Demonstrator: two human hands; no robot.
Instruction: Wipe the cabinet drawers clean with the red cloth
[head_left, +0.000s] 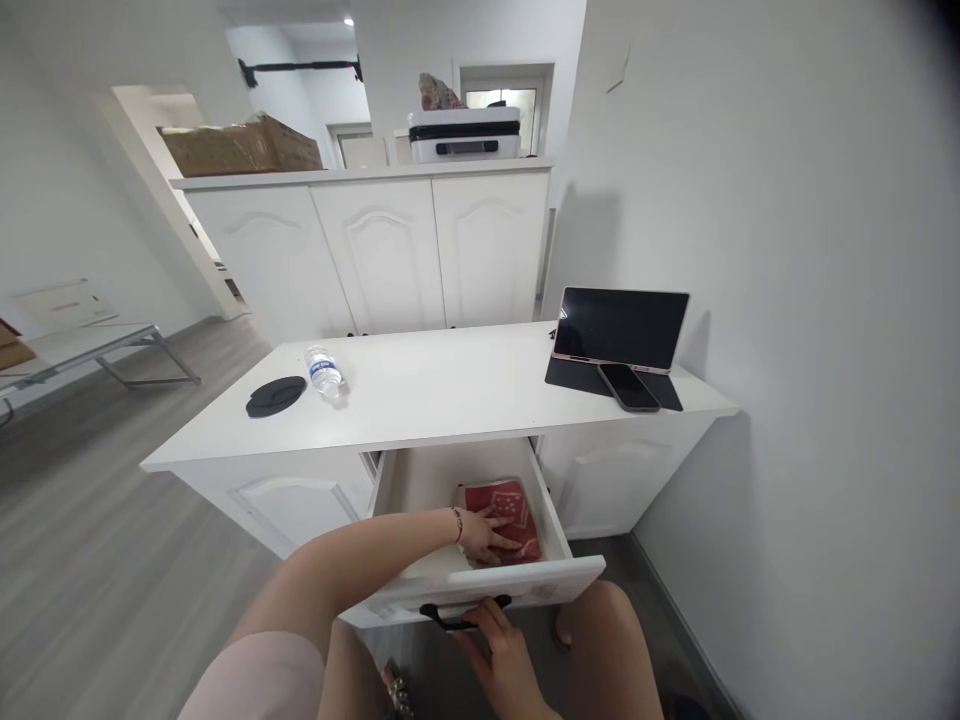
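Observation:
A white drawer (431, 480) stands pulled out beneath the desk top. Inside it, toward the right side, lies a folded red cloth (511, 503) with a pale pattern. My left hand (484, 535) reaches in from the left and rests flat on this cloth, fingers spread, covering part of it. At the drawer's front, my right hand (501, 645) is closed around the right part of the black drawer handle (442, 618). A beaded band circles my left wrist.
On the white desk top (435, 385) are a plastic water bottle (324, 372), a flat black disc (276, 397), a tablet (621, 328) and a phone (628, 387). My knees flank the drawer front. A wall (825, 350) borders the desk's right end.

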